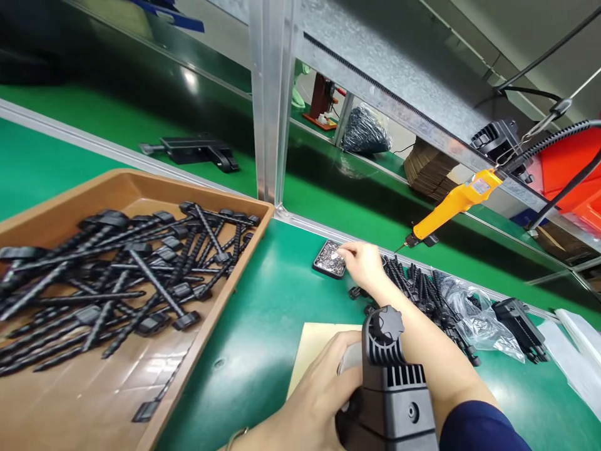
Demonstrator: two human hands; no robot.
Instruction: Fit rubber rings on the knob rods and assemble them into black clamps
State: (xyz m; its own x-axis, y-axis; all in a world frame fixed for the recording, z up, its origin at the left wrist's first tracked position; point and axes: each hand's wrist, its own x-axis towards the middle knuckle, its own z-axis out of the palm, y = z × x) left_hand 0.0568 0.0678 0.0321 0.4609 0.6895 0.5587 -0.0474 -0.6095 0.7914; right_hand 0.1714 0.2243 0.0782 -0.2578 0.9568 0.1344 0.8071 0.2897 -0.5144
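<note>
My left hand (323,388) is closed around a black plastic housing (394,388) with a ribbed side and a round knob on top, close to the camera. Part of a grey rounded piece shows under my fingers. Farther off, my right hand (364,263) reaches to a small black tray (328,273) of tiny metal screws. Thumb and forefinger are pinched together at the tray's right side; what they hold, if anything, is too small to make out. Several black threaded rods (422,291) lie just past my right forearm.
A brown bin (225,300) of black threaded rods with knobs (159,282) stands left. A yellow electric screwdriver (451,203) hangs at right. A clear plastic bag (479,319) and a black part (519,329) lie on the green table. A metal post (272,106) rises behind.
</note>
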